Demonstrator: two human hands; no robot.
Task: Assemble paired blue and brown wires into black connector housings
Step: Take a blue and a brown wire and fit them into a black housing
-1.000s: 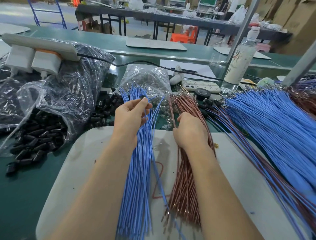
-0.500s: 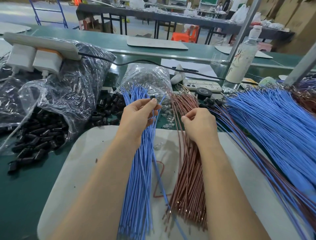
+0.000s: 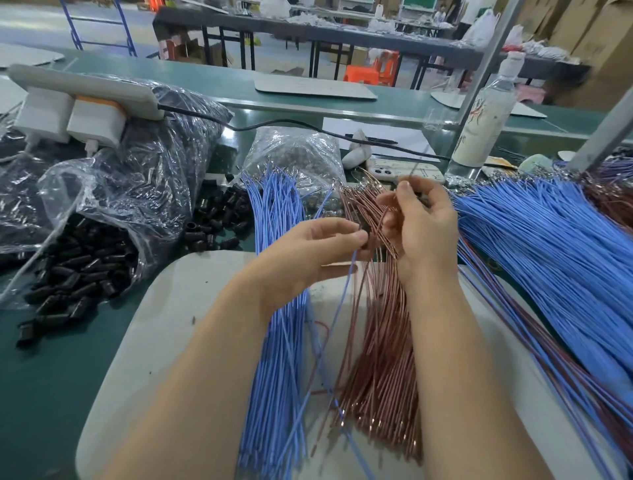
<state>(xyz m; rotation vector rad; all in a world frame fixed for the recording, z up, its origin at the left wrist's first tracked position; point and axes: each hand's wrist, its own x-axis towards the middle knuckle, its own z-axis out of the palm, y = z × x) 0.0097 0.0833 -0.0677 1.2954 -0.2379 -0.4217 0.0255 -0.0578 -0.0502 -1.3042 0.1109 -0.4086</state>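
Blue insulated wires [image 3: 277, 342] lie bundled on a white work board [image 3: 164, 325], with a brown wire bundle [image 3: 383, 359] just to the right. The left hand [image 3: 308, 257] pinches a small black connector housing [image 3: 365, 236], and a single blue wire [image 3: 337, 308] hangs from that grip. The right hand [image 3: 424, 229], close beside it, has its fingers clamped on a single thin wire [image 3: 415, 165]. Loose black housings [image 3: 78, 270] spill from a clear plastic bag [image 3: 113, 192] on the green table [image 3: 51, 377] at left.

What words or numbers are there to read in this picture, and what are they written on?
No text here can be read.
Clear plastic bottle with a white label: red and black marks, too blurred to read.
Green board at the far back of the hall: too small to read.
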